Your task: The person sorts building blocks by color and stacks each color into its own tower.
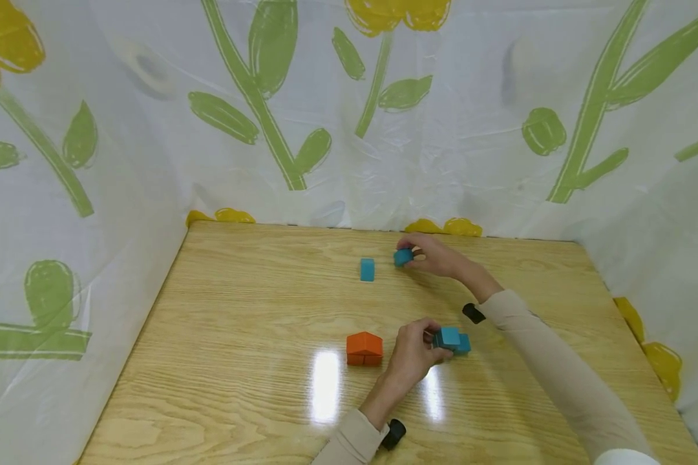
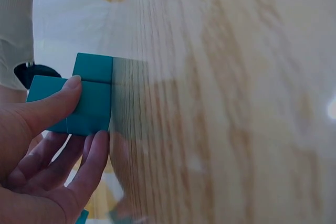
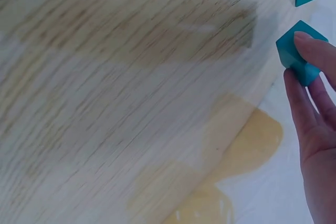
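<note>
My left hand grips a small group of blue blocks on the wooden table, one raised above another. In the left wrist view the thumb lies across the flat faces of the blue blocks, with fingers on their other side; one more blue block adjoins them. Farther back, my right hand pinches a single blue block between thumb and fingers. That faceted block shows in the right wrist view. A blue wedge-shaped block stands apart, left of the right hand.
Orange blocks form a small house shape with a peaked top, just left of my left hand. White sheets printed with flowers rise along the back and sides of the wooden table. A dark band shows at the right wrist.
</note>
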`<state>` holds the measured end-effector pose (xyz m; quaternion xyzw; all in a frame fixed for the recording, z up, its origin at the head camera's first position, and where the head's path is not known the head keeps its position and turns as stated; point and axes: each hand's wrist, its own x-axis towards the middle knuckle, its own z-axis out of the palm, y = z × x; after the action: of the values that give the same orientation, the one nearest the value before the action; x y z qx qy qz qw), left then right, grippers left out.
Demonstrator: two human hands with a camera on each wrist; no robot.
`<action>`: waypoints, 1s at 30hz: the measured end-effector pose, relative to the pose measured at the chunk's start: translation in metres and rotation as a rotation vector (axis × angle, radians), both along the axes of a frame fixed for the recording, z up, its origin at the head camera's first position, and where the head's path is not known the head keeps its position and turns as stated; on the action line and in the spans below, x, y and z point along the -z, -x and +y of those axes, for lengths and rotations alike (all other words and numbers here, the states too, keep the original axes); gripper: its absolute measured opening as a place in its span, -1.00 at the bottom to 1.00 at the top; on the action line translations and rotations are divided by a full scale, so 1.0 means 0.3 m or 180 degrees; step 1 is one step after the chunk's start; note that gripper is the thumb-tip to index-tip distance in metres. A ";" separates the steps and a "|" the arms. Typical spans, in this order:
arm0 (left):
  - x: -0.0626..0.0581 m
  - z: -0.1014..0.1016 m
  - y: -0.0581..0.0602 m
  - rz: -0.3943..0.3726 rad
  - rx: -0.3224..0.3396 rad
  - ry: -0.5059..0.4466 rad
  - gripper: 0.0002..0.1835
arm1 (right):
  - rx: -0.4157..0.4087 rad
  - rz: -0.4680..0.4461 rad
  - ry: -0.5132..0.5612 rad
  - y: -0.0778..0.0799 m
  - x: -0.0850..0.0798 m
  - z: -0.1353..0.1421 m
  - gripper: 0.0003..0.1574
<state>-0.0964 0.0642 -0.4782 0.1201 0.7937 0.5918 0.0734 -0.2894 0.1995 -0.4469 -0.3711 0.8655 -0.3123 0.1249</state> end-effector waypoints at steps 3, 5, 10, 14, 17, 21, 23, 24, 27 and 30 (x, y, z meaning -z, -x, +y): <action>0.000 0.000 -0.001 -0.0023 0.0010 -0.0038 -0.65 | -0.0006 -0.0001 0.0112 -0.013 -0.004 0.018 -0.55; 0.002 0.000 -0.001 -0.0035 0.0005 -0.0043 -0.65 | 0.0010 -0.0007 0.0168 -0.019 -0.005 0.029 -0.56; 0.007 0.002 0.001 -0.0023 -0.0011 -0.0033 -0.65 | 0.0111 -0.0091 0.0259 -0.044 -0.019 0.056 -0.56; 0.005 0.001 0.001 -0.0023 -0.0003 -0.0028 -0.65 | 0.0136 -0.0125 0.0377 -0.068 -0.030 0.080 -0.57; 0.004 0.001 0.002 -0.0010 -0.0012 -0.0025 -0.66 | 0.0146 -0.0108 0.0468 -0.086 -0.033 0.098 -0.57; 0.005 0.001 0.004 0.0014 -0.0020 -0.0017 -0.66 | 0.0157 -0.0083 0.0574 -0.110 -0.030 0.122 -0.59; 0.005 0.001 0.004 -0.0001 -0.0016 -0.0010 -0.66 | 0.0175 -0.0091 0.0626 -0.124 -0.029 0.135 -0.60; 0.004 0.001 0.004 -0.0006 -0.0012 -0.0010 -0.66 | 0.0186 -0.0100 0.0655 -0.132 -0.028 0.142 -0.60; 0.003 0.002 0.004 -0.0014 -0.0009 -0.0004 -0.66 | 0.0216 -0.0114 0.0733 -0.157 -0.025 0.162 -0.61; 0.005 0.004 0.004 0.0007 -0.0016 -0.0005 -0.66 | 0.0235 -0.0094 0.0820 -0.181 -0.022 0.179 -0.61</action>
<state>-0.0977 0.0653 -0.4796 0.1188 0.7936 0.5925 0.0709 -0.2350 0.2531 -0.4402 -0.3473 0.8294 -0.4308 0.0773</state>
